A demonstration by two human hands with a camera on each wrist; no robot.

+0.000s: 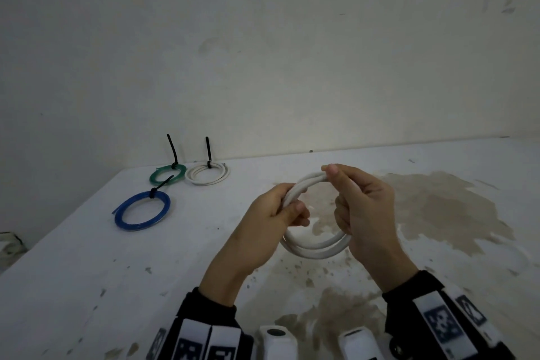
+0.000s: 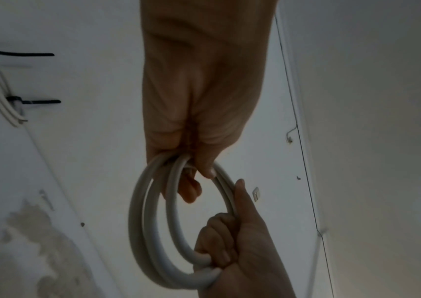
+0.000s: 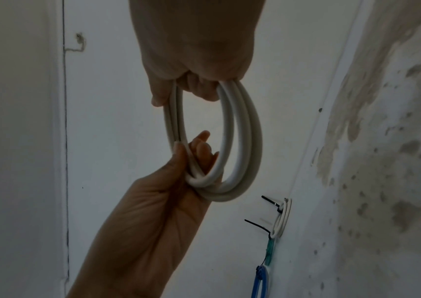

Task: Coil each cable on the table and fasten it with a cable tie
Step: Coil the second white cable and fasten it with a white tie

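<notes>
A white cable point(image 1: 317, 249) wound into a coil of several loops hangs above the table, held by both hands. My left hand point(image 1: 287, 209) grips the coil's left side, fingers curled round the strands. My right hand point(image 1: 344, 184) grips the right side, thumb and forefinger pinching the top arc. In the left wrist view the white cable point(image 2: 150, 238) runs from my left hand point(image 2: 196, 171) down into my right hand point(image 2: 229, 252). In the right wrist view the cable point(image 3: 242, 141) hangs from my right hand point(image 3: 194, 84) into my left hand point(image 3: 191, 161). No tie shows on this coil.
Three coils bound with black ties lie at the table's far left: blue point(image 1: 142, 211), green point(image 1: 167, 174), white point(image 1: 207, 174). The white table point(image 1: 87, 257) has brown stains point(image 1: 438, 207) on its right half. A wall stands close behind.
</notes>
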